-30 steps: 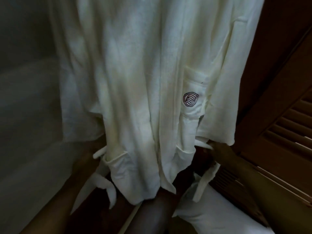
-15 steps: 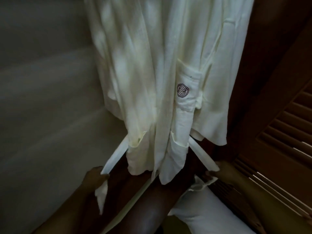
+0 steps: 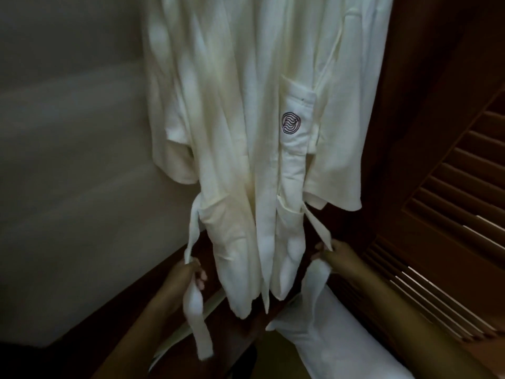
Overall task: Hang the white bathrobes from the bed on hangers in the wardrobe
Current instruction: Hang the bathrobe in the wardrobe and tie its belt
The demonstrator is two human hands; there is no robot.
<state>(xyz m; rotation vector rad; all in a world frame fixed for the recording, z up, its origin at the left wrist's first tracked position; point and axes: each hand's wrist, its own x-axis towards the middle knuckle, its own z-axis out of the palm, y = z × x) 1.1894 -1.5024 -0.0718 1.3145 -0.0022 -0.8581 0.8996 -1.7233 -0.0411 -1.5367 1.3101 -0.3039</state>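
Robe [image 3: 246,132] hangs centre, beside door [image 3: 451,242] at right. Left hand [image 3: 188,274] and right hand [image 3: 332,255], under the hem a second ago, now each grip one belt [image 3: 191,231] end; hanging looks done, tying likely next.

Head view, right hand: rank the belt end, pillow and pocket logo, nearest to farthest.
1. Belt end: pinched in the right hand, touching it.
2. Pillow: just below the hand, lower right.
3. Pocket logo: far above, up and left of the hand.
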